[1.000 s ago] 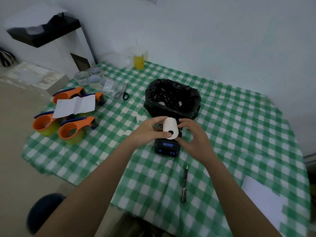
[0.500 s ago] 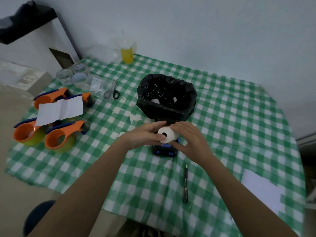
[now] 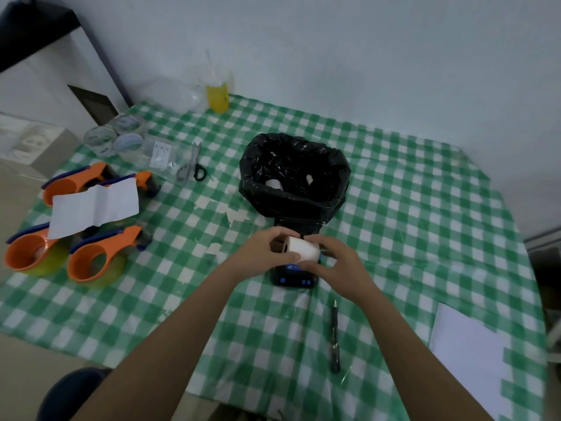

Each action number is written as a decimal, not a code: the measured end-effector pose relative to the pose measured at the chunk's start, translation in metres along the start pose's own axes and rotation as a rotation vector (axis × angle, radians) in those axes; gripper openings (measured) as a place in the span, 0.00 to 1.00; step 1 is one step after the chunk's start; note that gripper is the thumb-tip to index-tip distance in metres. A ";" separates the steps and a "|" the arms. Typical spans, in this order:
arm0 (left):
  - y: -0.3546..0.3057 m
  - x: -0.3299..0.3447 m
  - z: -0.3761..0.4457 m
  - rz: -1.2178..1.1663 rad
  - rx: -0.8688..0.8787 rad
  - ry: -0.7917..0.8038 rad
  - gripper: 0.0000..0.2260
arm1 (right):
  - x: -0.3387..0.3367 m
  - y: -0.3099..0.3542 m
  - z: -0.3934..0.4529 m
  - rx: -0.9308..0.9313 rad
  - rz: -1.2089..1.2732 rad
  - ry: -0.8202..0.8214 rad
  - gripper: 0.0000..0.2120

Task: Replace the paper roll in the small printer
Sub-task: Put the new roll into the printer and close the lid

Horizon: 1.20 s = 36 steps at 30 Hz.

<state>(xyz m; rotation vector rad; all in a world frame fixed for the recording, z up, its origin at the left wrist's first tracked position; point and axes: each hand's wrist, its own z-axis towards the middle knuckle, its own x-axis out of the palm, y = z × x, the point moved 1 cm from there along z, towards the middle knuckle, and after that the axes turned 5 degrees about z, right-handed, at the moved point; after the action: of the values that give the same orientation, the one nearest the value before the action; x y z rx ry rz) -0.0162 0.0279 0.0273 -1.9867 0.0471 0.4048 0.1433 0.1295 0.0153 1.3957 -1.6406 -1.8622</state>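
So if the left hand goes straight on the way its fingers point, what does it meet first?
Probably the right hand, just past the white paper roll both hands hold; depth is unclear.

Paper roll (image 3: 302, 250), frame centre: matt white paper. Printer (image 3: 293, 279) beneath it: smooth black plastic. Bin liner (image 3: 293, 174) above: glossy, crinkled black plastic film. Worktop (image 3: 425, 208) cover: green-checked sheet with slight sheen. Tape dispensers (image 3: 91, 262), left: smooth orange plastic. Pen (image 3: 334, 337), lower centre: glossy black.
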 end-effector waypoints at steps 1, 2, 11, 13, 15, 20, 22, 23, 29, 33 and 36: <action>0.002 0.000 0.001 -0.008 -0.005 0.014 0.17 | 0.001 -0.002 0.000 0.040 0.022 0.023 0.23; 0.005 0.000 0.003 -0.013 -0.009 0.030 0.18 | 0.003 -0.003 0.001 0.075 0.038 0.041 0.23; 0.028 -0.001 0.026 0.081 -0.050 0.004 0.28 | 0.020 -0.022 0.022 0.100 -0.082 -0.056 0.21; 0.034 -0.004 0.031 0.203 -0.080 -0.080 0.25 | 0.026 -0.032 0.028 0.109 -0.166 -0.118 0.21; 0.041 -0.006 0.036 0.258 -0.089 -0.170 0.21 | 0.031 -0.042 0.034 0.163 -0.205 -0.137 0.21; 0.052 -0.009 0.047 0.292 -0.032 -0.309 0.16 | 0.034 -0.059 0.048 0.229 -0.217 -0.065 0.19; 0.053 -0.008 0.051 0.282 -0.013 -0.346 0.15 | 0.033 -0.063 0.051 0.220 -0.211 -0.050 0.18; 0.054 -0.007 0.053 0.283 -0.005 -0.363 0.15 | 0.033 -0.064 0.053 0.229 -0.202 -0.047 0.18; 0.052 -0.001 0.065 0.278 -0.018 -0.360 0.21 | 0.032 -0.075 0.060 0.221 -0.194 -0.052 0.17; 0.052 0.000 0.069 0.292 -0.019 -0.375 0.20 | 0.035 -0.076 0.061 0.192 -0.226 -0.100 0.17; 0.052 -0.002 0.069 0.334 -0.030 -0.367 0.20 | 0.037 -0.078 0.059 0.067 -0.309 -0.124 0.16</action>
<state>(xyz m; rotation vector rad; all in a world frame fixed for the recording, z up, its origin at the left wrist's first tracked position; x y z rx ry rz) -0.0468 0.0660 -0.0444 -1.9068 0.1417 0.9846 0.1068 0.1609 -0.0770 1.6737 -1.6337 -2.1167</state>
